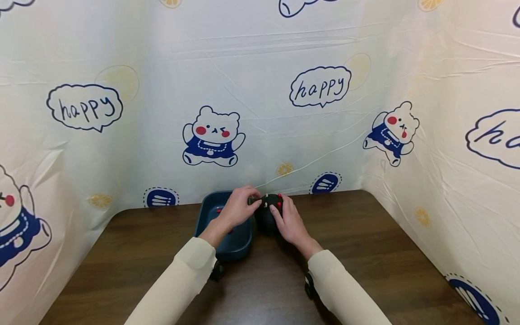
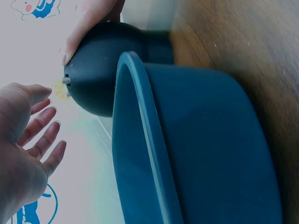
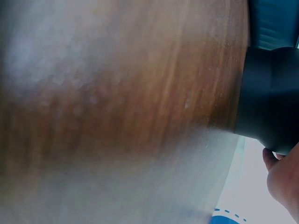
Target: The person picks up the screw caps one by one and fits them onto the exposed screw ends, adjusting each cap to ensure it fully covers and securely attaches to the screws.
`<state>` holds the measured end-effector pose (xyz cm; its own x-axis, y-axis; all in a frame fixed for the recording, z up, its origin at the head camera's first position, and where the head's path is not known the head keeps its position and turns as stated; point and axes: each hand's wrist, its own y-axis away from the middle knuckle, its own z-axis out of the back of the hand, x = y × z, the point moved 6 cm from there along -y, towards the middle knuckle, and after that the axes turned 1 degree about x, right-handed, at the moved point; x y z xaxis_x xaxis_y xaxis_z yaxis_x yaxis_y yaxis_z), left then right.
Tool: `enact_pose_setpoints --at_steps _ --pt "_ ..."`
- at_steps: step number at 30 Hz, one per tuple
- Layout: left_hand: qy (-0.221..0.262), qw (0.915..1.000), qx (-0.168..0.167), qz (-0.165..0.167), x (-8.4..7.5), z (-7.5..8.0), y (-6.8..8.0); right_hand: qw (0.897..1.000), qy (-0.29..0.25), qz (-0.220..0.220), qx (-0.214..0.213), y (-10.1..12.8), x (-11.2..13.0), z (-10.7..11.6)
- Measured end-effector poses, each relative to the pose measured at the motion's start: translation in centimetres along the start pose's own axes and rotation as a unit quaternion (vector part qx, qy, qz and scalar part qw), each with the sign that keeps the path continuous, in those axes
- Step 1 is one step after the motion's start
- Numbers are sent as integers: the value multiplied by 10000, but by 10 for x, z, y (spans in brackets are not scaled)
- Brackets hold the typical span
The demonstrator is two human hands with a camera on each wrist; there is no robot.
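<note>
A black rounded object (image 1: pixel 266 222) on a narrower base stands on the table, with small red pieces and metal screws on its top. In the left wrist view, screw ends (image 2: pixel 66 80) stick out of that top. My right hand (image 1: pixel 290 222) grips the object's right side, its thumb lying over the top edge. My left hand (image 1: pixel 239 208) hovers at the top's left edge. Its fingers are spread and loosely bent in the left wrist view, with nothing seen between them. Directly left of the object is a dark blue plastic bin (image 1: pixel 239 253).
Small red pieces (image 1: pixel 218 210) lie in the bin, partly hidden by the left forearm. The brown wooden table (image 1: pixel 357 271) extends around both things. A printed white sheet (image 1: pixel 260 90) hangs behind the table and along its sides.
</note>
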<state>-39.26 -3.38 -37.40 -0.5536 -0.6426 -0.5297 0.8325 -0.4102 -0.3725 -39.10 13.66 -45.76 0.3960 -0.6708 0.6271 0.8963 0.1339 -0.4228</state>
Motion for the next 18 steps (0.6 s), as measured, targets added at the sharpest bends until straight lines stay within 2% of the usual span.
enact_pose_setpoints --at_steps 10,18 --pt "-204 9996 115 156 18 6 10 10000 -65 4 -21 0 -1 -1" --pt "-284 9978 363 486 36 4 18 10000 -67 -9 -2 1 -2 -1"
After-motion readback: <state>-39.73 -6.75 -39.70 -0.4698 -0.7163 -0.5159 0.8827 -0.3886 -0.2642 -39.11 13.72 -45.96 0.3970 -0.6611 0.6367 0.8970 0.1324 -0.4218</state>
